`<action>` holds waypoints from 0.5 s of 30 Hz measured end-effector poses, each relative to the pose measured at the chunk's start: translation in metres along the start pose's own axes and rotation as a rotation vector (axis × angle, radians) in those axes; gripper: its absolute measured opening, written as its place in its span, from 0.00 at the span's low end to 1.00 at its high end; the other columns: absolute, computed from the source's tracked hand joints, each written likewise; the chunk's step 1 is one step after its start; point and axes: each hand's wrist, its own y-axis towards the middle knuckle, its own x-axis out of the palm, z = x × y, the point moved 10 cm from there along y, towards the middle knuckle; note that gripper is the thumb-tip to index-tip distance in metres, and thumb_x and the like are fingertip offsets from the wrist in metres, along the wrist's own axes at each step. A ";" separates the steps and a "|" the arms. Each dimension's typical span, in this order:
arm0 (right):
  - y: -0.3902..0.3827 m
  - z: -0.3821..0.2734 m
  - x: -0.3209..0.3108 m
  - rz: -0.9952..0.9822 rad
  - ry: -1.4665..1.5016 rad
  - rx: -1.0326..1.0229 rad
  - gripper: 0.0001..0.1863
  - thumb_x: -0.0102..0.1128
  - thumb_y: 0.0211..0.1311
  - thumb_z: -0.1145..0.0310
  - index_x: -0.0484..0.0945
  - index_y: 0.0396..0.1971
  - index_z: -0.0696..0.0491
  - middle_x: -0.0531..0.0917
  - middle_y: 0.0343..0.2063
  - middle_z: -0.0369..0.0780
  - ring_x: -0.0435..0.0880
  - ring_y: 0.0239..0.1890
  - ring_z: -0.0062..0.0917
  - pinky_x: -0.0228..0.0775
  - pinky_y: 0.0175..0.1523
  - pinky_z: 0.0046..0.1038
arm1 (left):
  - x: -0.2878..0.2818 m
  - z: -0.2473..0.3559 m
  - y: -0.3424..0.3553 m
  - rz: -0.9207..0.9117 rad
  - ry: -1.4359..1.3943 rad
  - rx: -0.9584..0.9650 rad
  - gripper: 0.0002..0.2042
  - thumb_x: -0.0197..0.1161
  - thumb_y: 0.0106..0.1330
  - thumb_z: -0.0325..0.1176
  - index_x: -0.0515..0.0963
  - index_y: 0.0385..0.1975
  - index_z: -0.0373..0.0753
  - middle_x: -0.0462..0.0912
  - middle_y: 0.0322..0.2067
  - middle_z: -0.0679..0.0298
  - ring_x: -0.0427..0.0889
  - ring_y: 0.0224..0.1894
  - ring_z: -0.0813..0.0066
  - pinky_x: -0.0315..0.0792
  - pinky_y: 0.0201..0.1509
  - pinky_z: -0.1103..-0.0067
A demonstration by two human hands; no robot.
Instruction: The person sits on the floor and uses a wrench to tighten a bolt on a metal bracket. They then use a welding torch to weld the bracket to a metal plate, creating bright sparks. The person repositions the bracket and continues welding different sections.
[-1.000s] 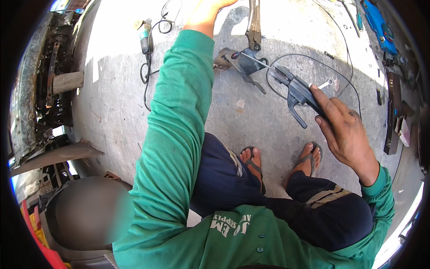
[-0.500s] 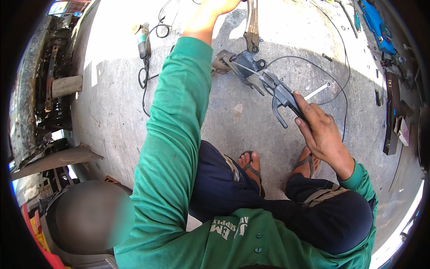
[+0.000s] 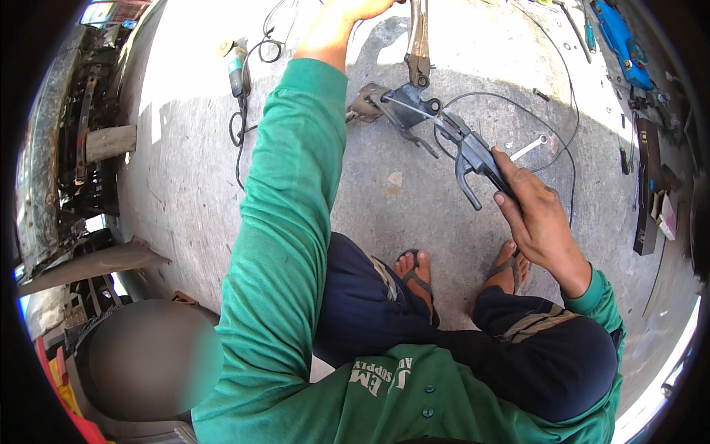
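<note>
My right hand (image 3: 546, 218) is closed round the handle of a black welding electrode holder (image 3: 477, 154). A thin welding rod (image 3: 409, 106) runs from its jaws to the left, with its tip at or close to the dark bracket end of a metal part (image 3: 403, 111) on the floor. I cannot tell whether the tip touches. A long brownish bar (image 3: 417, 44) rises from that bracket to the top edge. My left hand (image 3: 359, 9) reaches up beside the bar's upper end; its fingers are mostly cut off by the frame edge, so its grip is hidden.
A combination wrench (image 3: 529, 149) and a black cable (image 3: 510, 103) lie on the concrete right of the metal part. An angle grinder (image 3: 236, 72) with its cord lies at upper left. A blue tool case (image 3: 621, 44) is at upper right. Metal parts and a wood block (image 3: 111, 142) line the left.
My right hand and the electrode holder have shifted slightly right, drawing the rod a little the same way. My left forearm has moved slightly left. The metal part looks unmoved.
</note>
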 end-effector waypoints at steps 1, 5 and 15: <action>0.000 -0.001 0.001 -0.014 -0.017 0.004 0.31 0.58 0.72 0.72 0.66 0.74 0.52 0.79 0.34 0.50 0.82 0.34 0.44 0.75 0.43 0.41 | -0.001 0.001 -0.001 -0.029 -0.005 -0.043 0.20 0.68 0.61 0.28 0.86 0.55 0.43 0.91 0.40 0.55 0.89 0.36 0.68 0.81 0.44 0.72; 0.005 0.011 0.022 -0.065 -0.085 0.011 0.31 0.57 0.73 0.70 0.64 0.75 0.50 0.80 0.34 0.49 0.84 0.33 0.47 0.77 0.40 0.44 | 0.001 -0.001 -0.002 -0.033 -0.022 -0.052 0.20 0.67 0.61 0.28 0.86 0.55 0.42 0.91 0.39 0.55 0.89 0.35 0.69 0.81 0.44 0.73; 0.005 -0.006 0.005 -0.018 -0.063 -0.016 0.32 0.56 0.73 0.70 0.63 0.75 0.52 0.80 0.36 0.49 0.85 0.33 0.47 0.78 0.40 0.45 | 0.005 -0.013 0.003 0.035 -0.012 0.068 0.19 0.68 0.61 0.29 0.86 0.54 0.41 0.90 0.42 0.55 0.89 0.41 0.67 0.81 0.47 0.73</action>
